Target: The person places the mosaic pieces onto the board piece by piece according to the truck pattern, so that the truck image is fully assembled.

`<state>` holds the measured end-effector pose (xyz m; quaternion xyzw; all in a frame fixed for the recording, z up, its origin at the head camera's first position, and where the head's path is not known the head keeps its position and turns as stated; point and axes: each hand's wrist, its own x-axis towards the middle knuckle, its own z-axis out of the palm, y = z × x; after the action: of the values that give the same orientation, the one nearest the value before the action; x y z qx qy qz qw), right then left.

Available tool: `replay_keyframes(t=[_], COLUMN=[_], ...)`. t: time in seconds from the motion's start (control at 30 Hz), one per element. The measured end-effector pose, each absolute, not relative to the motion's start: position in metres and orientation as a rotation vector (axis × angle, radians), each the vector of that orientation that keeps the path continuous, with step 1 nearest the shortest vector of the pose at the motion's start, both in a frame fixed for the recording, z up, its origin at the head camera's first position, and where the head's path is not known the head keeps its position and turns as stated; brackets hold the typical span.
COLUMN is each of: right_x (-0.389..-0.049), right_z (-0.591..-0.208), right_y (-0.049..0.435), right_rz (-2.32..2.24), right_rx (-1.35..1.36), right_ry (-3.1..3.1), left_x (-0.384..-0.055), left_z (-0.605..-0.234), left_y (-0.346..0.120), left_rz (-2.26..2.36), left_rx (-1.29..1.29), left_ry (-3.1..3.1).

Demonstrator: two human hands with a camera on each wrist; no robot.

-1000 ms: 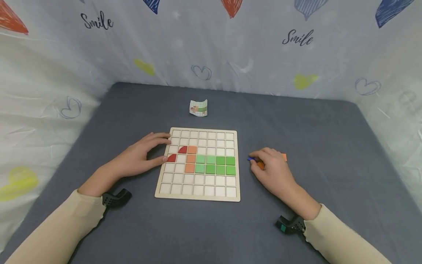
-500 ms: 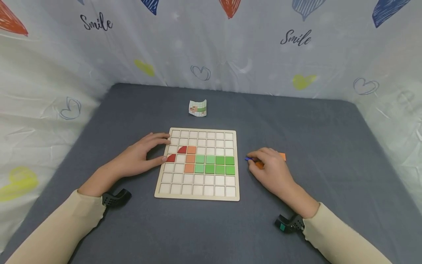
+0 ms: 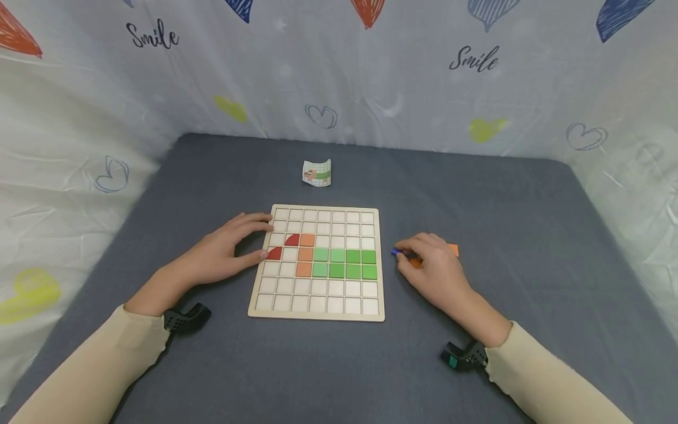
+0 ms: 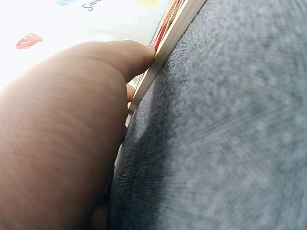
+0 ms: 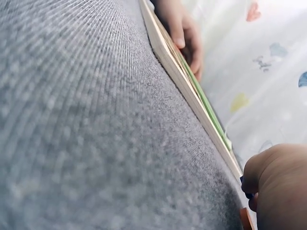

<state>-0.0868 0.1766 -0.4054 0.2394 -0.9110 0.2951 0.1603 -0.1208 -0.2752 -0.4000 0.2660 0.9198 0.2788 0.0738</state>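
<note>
A square wooden grid board [image 3: 318, 305] lies flat in the middle of the head view. On it sit two red rounded tiles [image 3: 274, 254], a column of orange tiles [image 3: 305, 255] and two rows of green tiles [image 3: 352, 271]. My left hand [image 3: 225, 247] rests at the board's left side, thumb and fingertips touching its edge. Right of the board, my right hand [image 3: 431, 262] pinches a small blue tile [image 3: 395, 251] between thumb and fingers, just above the cloth. That hand partly covers loose orange tiles [image 3: 416, 262]; how many lie beneath is hidden.
Behind the board stands a small curled picture card [image 3: 316, 175] with a grid pattern in green and brown. A dark grey cloth [image 3: 318, 371] covers the table. White printed curtains [image 3: 371, 76] hang behind and at both sides.
My right hand has shifted very slightly left and away with the blue tile in its pinch. The left hand and the board stay put; the head view drifts a little.
</note>
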Motion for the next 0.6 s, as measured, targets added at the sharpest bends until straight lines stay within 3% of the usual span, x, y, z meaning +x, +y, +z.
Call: replay_keyframes(t=[0.6], right_x=[-0.097], right_z=[-0.395], right_y=[0.131], right_rz=[0.962], right_rx=[0.901], right_ry=[-2.608], left_x=[-0.121], left_z=[-0.403], left_y=[-0.275], left_rz=[0.844], left_rx=[0.793], left_ry=[2.755])
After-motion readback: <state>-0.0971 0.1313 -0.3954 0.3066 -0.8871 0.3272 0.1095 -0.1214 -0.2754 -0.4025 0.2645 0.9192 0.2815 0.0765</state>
